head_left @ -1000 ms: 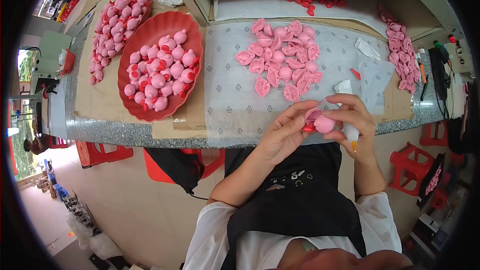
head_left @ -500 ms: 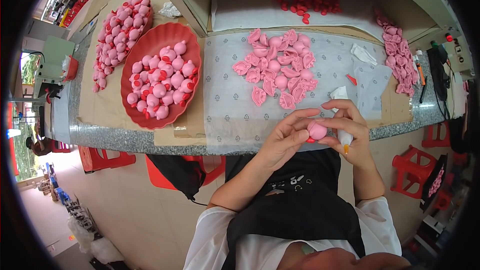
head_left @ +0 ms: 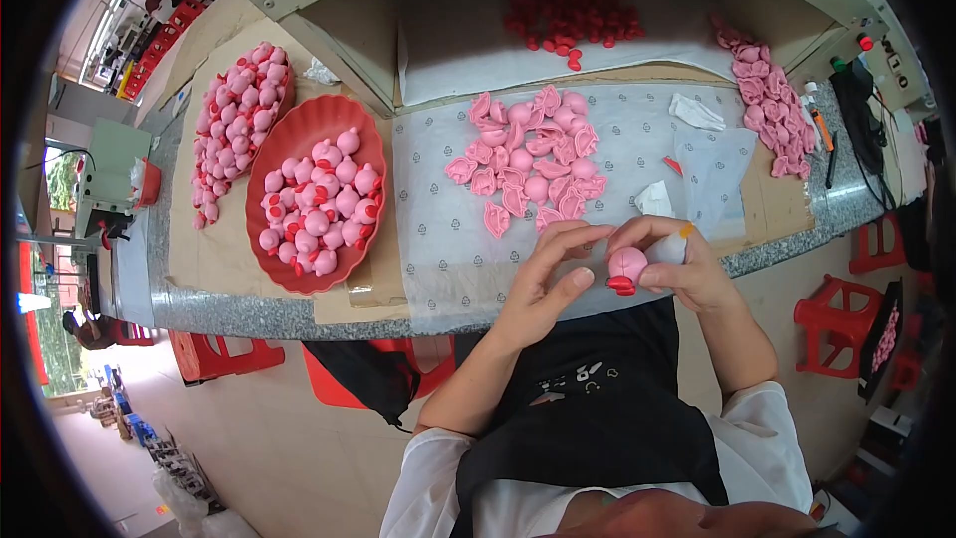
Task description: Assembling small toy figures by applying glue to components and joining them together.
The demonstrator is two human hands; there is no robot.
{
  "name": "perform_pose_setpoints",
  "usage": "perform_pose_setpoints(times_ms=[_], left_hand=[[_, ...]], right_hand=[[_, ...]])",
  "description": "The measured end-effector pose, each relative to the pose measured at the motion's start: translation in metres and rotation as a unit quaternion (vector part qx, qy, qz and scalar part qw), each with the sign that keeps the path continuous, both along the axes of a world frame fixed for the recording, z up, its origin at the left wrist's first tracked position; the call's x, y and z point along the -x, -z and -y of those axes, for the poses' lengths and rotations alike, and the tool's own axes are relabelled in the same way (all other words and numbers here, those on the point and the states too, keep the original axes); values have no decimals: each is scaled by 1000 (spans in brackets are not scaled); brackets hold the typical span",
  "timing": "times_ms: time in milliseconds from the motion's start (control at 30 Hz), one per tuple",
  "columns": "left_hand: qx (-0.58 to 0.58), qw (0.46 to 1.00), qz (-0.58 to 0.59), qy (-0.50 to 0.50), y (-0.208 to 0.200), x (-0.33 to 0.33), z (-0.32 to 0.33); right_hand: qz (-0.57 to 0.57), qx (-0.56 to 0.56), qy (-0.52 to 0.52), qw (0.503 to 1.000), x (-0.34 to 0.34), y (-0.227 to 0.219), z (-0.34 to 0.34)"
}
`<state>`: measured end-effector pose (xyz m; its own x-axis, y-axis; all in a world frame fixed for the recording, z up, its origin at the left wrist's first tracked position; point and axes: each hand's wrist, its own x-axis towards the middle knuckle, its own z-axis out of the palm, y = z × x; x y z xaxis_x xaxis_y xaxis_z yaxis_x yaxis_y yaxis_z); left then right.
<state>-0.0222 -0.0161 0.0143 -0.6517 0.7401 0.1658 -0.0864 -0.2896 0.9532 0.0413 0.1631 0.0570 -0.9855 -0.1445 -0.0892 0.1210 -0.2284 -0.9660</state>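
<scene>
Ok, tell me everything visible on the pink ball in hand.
The pink ball is round and smooth, looking like plastic or rubber, with a thin line on its face and shiny red parts at its lower side. The right hand holds it near the front edge of the table, thumb against its right side; the left hand is apart from it. Its far side is hidden.

Bright, even light fell on the bench (head_left: pixel 269 316), while the far shelf (head_left: pixel 349 48) lay shadowed inside. Daylight glared through the window (head_left: pixel 63 179) at left. Fisheye distortion bowed straight edges, and the corners fell to black.
</scene>
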Motion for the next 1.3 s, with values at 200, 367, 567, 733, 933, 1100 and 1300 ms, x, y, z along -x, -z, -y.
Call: perform_pose_setpoints(times_ms=[200, 367, 567, 733, 933, 1100, 1300], left_hand=[[-27, 996, -73, 48, -8, 9, -6], [-30, 998, -28, 56, -9, 11, -6], [-83, 993, 63, 62, -1, 7, -8], [-93, 990, 76, 79, -4, 6, -5], [-109, 989, 103, 6, -10, 2, 8], [-87, 991, 70, -79, -11, -29, -7], [-132, 977, 96, -138, -6, -39, -8]], right_hand=[[203, 244, 4, 948, -4, 9, 17], [233, 301, 13, 924, -2, 12, 24], [226, 327, -4, 918, -3, 19, 31], [172, 314, 11, 933, -7, 23, 33], [-160, -86, 176, 967, -4, 13, 30], [-215, -118, 204, 948, -10, 19, 39], [-289, -227, 183, 912, -9, 19, 36]])
